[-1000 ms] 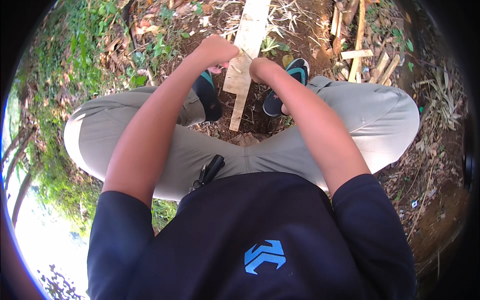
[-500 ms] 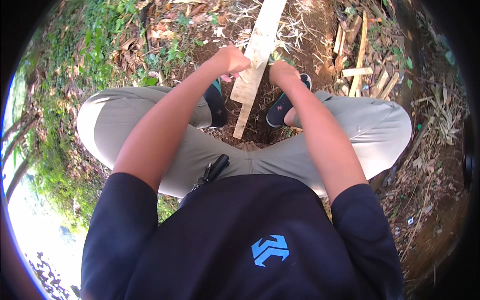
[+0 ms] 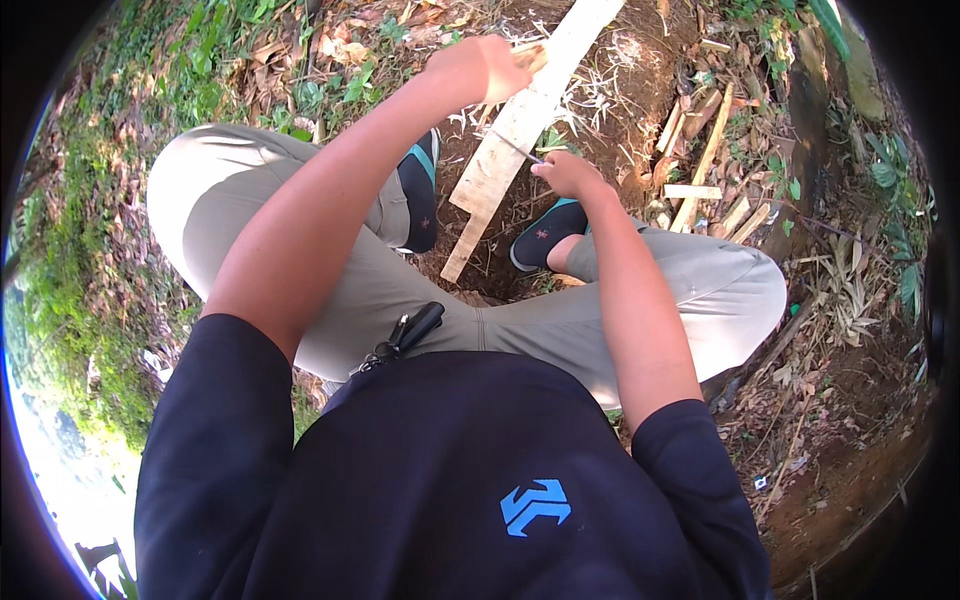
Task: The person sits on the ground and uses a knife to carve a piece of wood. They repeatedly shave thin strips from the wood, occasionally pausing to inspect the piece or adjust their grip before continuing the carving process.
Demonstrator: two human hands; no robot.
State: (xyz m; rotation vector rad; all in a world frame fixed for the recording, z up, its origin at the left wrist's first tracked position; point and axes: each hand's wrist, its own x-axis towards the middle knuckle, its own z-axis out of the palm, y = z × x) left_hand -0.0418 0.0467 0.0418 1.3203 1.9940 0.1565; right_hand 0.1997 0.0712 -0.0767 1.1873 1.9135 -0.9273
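A pale wooden plank (image 3: pixel 510 145) slants across the ground between my feet, with a narrower notched tongue at its near end. My right hand (image 3: pixel 572 175) is closed on a thin dark rod-like tool (image 3: pixel 520 150), whose tip lies over the plank's face; its exact kind is too small to make out. Farther out, on the plank's left side, my left hand (image 3: pixel 482 72) is closed around a short piece of wood (image 3: pixel 534 56). Its fingers are partly hidden behind the back of the hand.
My shoes (image 3: pixel 418 195) flank the plank's near end. Several wood offcuts (image 3: pixel 705 160) lie on the soil at the right. Leaf litter and green plants (image 3: pixel 350 85) cover the left. Keys with a black fob (image 3: pixel 415 328) hang at my waist.
My left hand has moved farther out, showing the wood piece in it. My right hand has come slightly nearer, revealing the thin tool over the plank. The view has shifted a little.
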